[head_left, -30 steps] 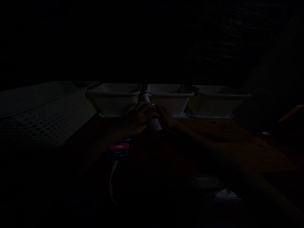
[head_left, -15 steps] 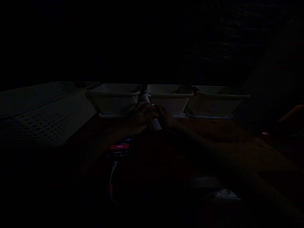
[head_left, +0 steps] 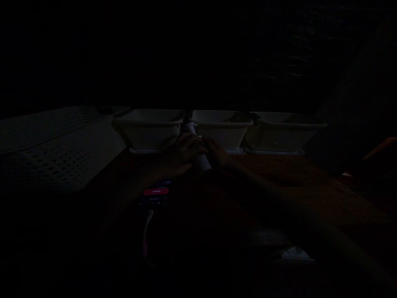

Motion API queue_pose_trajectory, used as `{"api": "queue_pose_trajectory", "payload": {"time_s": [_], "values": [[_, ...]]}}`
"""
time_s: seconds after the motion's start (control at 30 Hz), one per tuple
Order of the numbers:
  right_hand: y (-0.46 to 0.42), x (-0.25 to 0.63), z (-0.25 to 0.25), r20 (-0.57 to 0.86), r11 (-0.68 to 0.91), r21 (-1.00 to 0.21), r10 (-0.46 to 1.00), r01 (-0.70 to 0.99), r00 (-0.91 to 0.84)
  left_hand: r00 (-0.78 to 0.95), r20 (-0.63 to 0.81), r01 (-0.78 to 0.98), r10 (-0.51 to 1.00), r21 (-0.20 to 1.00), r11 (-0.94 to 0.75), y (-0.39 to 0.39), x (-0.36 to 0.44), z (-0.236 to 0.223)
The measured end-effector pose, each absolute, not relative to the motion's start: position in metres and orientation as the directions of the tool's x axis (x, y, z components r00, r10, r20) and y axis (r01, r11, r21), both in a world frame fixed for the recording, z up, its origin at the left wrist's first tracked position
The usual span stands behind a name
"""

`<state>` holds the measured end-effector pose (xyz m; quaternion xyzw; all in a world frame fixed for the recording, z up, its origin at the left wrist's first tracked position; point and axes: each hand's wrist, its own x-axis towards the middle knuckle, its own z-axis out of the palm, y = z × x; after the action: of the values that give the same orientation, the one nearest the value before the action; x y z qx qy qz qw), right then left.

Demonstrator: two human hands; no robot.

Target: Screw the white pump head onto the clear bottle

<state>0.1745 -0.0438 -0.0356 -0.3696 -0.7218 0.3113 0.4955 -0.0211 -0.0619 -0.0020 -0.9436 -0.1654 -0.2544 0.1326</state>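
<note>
The scene is very dark. Across a white tube-shaped thing [head_left: 204,163] lies my left hand [head_left: 185,152], its fingers curled over the middle. My right hand [head_left: 218,153] grips the same thing from the right, fingertips close to those of the left. The tube leans away from me, its narrower, flanged far end near the gap between two tubs. Its exact kind does not show in this light. Below my left wrist a phone [head_left: 156,193] with a lit red bar on its screen lies on the brown table [head_left: 279,174], a white cable [head_left: 146,225] running from it.
Pale tubs stand in a row at the back: a left tub [head_left: 151,134], a middle tub [head_left: 229,134] and a right tub [head_left: 276,138]. A perforated basket [head_left: 102,145] is at left. Under my right forearm lies a pale flat item [head_left: 296,253]. Another person's arm [head_left: 380,148] shows at far right.
</note>
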Motion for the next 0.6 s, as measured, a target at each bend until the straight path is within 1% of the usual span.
{"api": "queue_pose_trajectory", "payload": {"time_s": [0.17, 0.47, 0.6], "values": [[-0.0423, 0.1749, -0.0359, 0.476, 0.520, -0.824, 0.851, 0.225, -0.222, 0.813, 0.519, 0.382, 0.263, -0.134, -0.914, -0.0608, -0.0212, -0.0025], [-0.0417, 0.1763, -0.0367, 0.513, 0.565, -0.788, 0.822, 0.246, -0.247, 0.813, 0.532, 0.368, 0.236, -0.156, -0.917, -0.0610, -0.0212, -0.0023], [-0.0406, 0.1761, -0.0378, 0.497, 0.544, -0.804, 0.836, 0.241, -0.232, 0.812, 0.527, 0.375, 0.249, -0.145, -0.916, -0.0609, -0.0211, -0.0020]]}}
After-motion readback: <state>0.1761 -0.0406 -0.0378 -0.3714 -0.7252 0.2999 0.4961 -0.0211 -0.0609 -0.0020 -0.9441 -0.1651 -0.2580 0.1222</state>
